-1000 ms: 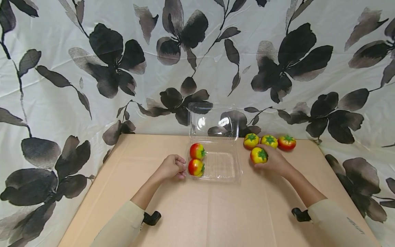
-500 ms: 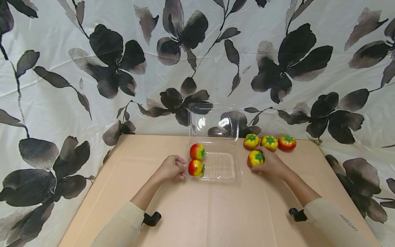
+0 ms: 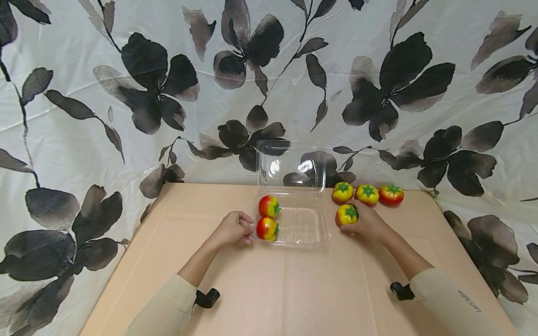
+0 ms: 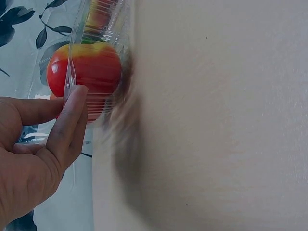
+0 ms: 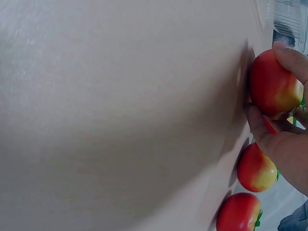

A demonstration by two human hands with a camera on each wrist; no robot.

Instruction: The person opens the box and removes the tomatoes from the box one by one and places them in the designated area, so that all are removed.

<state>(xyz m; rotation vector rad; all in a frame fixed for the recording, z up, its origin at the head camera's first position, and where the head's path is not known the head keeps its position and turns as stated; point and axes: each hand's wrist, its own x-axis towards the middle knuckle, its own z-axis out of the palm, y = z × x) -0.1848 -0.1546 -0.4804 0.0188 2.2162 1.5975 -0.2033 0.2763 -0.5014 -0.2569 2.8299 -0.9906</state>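
My left hand (image 3: 233,227) pinches the left rim of a clear plastic clamshell container (image 3: 303,243) between thumb and fingers; the left wrist view shows the pinch up close. Two red-and-yellow tomatoes, a rear one (image 3: 268,206) and a front one (image 3: 266,228), sit along the container's left side, green tops facing right. To the right of the container, my right hand (image 3: 370,222) grips another tomato (image 3: 346,215), green top up. In the right wrist view the thumb and fingers wrap this tomato (image 5: 273,85), low over the table.
Behind my right hand stand three more tomatoes in a row: a left one (image 3: 342,192), a middle one (image 3: 367,194) and a right one (image 3: 391,194). The container's lid (image 3: 291,168) stands raised against a floral cloth (image 3: 319,112). Tan board (image 3: 269,289) covers the table.
My right hand has shifted slightly left with its tomato, and the tomato's green top has turned more upright. The left hand and the container have stayed put.
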